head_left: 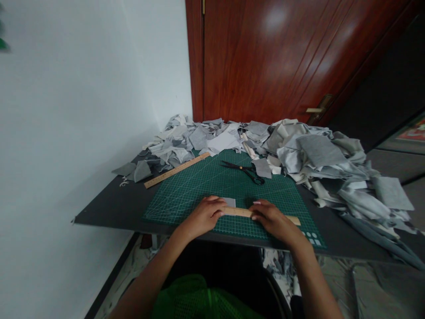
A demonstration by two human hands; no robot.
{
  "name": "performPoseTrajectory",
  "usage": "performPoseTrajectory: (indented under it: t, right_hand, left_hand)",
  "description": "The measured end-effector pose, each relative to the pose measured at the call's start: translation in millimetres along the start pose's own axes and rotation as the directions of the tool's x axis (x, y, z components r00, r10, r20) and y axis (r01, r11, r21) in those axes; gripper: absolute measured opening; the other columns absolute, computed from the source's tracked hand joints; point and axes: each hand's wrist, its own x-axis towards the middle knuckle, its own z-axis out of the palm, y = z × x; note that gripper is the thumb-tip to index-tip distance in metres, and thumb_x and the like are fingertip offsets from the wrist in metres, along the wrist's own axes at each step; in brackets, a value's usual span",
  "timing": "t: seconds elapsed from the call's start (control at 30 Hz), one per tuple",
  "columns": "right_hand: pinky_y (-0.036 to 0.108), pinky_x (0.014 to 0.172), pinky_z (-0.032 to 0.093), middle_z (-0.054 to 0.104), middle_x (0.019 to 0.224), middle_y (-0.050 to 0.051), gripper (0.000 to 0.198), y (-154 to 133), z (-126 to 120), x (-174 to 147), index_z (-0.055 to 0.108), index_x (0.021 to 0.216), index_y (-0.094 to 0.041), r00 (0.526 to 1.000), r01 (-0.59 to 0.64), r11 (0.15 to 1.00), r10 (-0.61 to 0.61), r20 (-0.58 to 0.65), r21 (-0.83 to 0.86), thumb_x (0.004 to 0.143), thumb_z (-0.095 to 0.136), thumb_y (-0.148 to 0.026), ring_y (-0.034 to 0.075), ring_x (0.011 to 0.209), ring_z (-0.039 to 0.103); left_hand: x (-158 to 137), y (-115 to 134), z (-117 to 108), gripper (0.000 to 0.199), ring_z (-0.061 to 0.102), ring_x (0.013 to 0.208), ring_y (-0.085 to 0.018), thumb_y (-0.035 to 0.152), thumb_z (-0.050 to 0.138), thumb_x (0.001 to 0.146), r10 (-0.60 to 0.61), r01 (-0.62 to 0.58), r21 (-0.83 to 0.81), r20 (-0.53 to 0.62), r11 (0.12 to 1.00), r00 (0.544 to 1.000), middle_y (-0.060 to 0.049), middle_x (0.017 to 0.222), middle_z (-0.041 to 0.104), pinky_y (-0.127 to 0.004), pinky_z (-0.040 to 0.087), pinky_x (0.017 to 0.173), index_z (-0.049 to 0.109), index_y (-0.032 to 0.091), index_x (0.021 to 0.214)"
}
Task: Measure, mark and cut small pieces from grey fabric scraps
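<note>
A wooden ruler (241, 212) lies along the near part of the green cutting mat (186, 195). My left hand (209, 213) is closed over the ruler's left end, its fingers bent. Under that hand and partly behind the ruler is a small light grey fabric piece (229, 202). Farther right, my right hand (269, 217) grips the ruler with curled fingers. A small pale pink spot shows at its fingertips, too small to make out. Beyond the hands, black scissors (244, 169) rest on the mat with their blades slightly apart.
A second wooden ruler (177, 170) lies at an angle on the mat's left edge. Grey and white fabric scraps (175, 141) line the back of the dark table (109, 206). A taller fabric heap (318, 150) stands right. Behind are a white wall and a brown door (252, 62).
</note>
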Motion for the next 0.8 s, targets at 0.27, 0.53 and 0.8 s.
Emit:
performPoseTrajectory:
  t: [0.27,0.53,0.8]
  right_hand:
    - [0.047,0.113,0.041,0.067,0.122,0.009,0.020,11,2,0,0.069,0.113,-0.025,1.000,-0.001,1.000,0.000,0.020,0.027,0.097,0.058,-0.024,0.028,0.132,0.054]
    - [0.048,0.113,0.040,0.067,0.123,0.009,0.020,10,3,-1,0.069,0.113,-0.026,1.000,-0.007,1.000,0.007,0.015,0.029,0.097,0.058,-0.023,0.028,0.133,0.053]
    - [0.045,0.112,0.042,0.069,0.121,0.009,0.019,2,0,-2,0.069,0.112,-0.025,1.000,0.005,1.000,-0.005,-0.008,0.017,0.098,0.057,-0.025,0.028,0.131,0.055]
  left_hand:
    - [0,0,5,0.029,0.059,0.116,-0.021,0.009,0.051,0.093,0.011,-0.011,-0.054,-0.010,0.998,1.000,-0.003,0.114,0.072,-0.039,0.047,0.102,0.069,0.024,0.110]
    - [1,1,5,0.032,0.060,0.114,-0.023,0.008,0.050,0.091,-0.019,0.019,-0.017,0.005,1.000,1.000,-0.003,0.112,0.072,-0.043,0.047,0.101,0.070,0.026,0.111]
    - [-1,3,6,0.031,0.060,0.115,-0.022,0.009,0.053,0.092,-0.001,0.001,0.033,-0.010,0.999,1.000,-0.002,0.116,0.071,-0.040,0.048,0.101,0.069,0.026,0.111]
